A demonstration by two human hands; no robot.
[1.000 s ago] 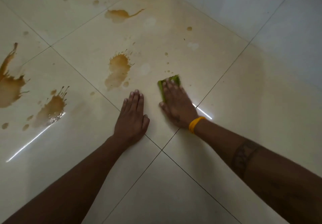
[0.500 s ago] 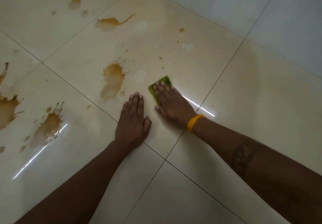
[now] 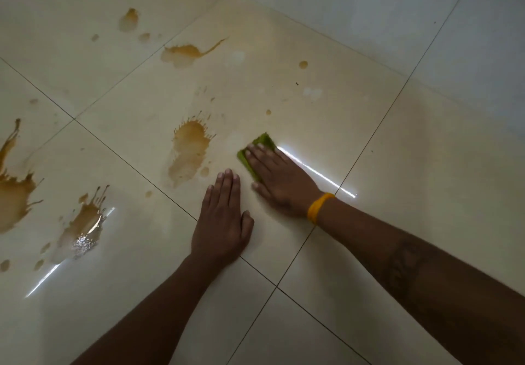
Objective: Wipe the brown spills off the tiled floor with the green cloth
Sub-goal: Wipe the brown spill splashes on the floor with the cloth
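On the tiled floor, near its middle, the right hand presses flat, fingers straight, on the soft, limp green cloth beside a brown spill; the left hand rests flat, holding nothing.

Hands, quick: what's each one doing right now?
Left hand: open, flat on the cream tiled floor.
Right hand: open, pressing the green cloth down.

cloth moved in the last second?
Yes. Under the right hand, the cloth has slid left and away from the person, closing on the large splat.
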